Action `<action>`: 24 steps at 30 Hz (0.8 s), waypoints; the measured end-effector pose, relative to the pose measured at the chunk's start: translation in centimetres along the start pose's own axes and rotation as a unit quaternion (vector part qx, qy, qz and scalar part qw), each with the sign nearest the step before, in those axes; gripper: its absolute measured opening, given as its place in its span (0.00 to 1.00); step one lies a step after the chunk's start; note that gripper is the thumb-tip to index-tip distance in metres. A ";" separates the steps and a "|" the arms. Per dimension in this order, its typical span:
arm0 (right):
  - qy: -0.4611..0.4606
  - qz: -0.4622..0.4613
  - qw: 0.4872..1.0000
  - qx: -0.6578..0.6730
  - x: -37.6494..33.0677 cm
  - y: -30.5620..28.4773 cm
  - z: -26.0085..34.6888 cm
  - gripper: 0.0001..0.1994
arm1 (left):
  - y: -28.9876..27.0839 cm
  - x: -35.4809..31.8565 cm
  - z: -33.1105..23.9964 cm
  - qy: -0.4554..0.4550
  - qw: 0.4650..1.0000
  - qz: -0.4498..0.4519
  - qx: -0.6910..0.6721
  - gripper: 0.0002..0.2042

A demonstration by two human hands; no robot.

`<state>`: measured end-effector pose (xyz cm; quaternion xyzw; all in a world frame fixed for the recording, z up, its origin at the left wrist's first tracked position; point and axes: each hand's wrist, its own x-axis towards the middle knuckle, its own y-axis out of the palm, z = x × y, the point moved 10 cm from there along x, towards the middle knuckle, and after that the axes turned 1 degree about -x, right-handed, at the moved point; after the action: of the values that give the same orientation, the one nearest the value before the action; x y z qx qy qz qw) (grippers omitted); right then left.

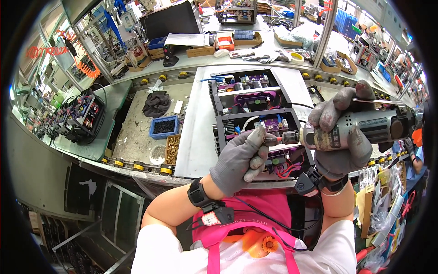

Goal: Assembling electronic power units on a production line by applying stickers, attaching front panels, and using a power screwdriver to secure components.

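My right hand point(338, 160), in a grey glove with darkened fingertips, wraps round a power screwdriver point(329, 135). The tool lies almost level, its bit pointing left. My left hand point(237, 160), also gloved, is closed in a pinch at the bit's tip; anything small between thumb and finger is hidden. Both hands are above the near edge of an open black metal case point(255, 113) with purple circuit boards and red wires inside. Another open case point(244, 86) of the same kind stands just behind it. Both rest on a white board point(196, 137).
Left of the cases are a blue bin of small black parts point(164, 127), a box of brass-coloured fittings point(172, 148), a white dish point(158, 154) and a dark cloth point(156, 104). A wired assembly point(77, 116) stands far left. A dark monitor point(171, 20) stands behind.
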<state>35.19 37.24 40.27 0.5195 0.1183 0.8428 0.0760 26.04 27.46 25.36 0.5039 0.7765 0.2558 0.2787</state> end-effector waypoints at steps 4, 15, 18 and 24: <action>-0.013 -0.001 1.000 -0.027 -0.3 0.3 -0.3 0.29 | -0.1 0.4 0.0 0.016 0.999 -0.019 0.026 0.18; -0.035 -0.052 0.996 -0.069 -0.1 -2.6 3.0 0.29 | -4.5 -3.6 -9.9 0.194 0.853 0.006 0.485 0.21; -0.041 -0.077 0.992 -0.095 -0.1 -4.0 3.4 0.30 | -7.2 -1.2 -9.7 0.096 0.627 0.014 0.773 0.30; -0.030 0.006 0.997 -0.073 0.6 -3.2 2.6 0.30 | -2.0 5.3 -6.0 0.218 0.534 0.237 0.781 0.13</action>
<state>37.24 40.82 41.01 0.5382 0.0503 0.8338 0.1120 18.87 31.00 27.33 0.6156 0.5560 -0.2941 -0.4747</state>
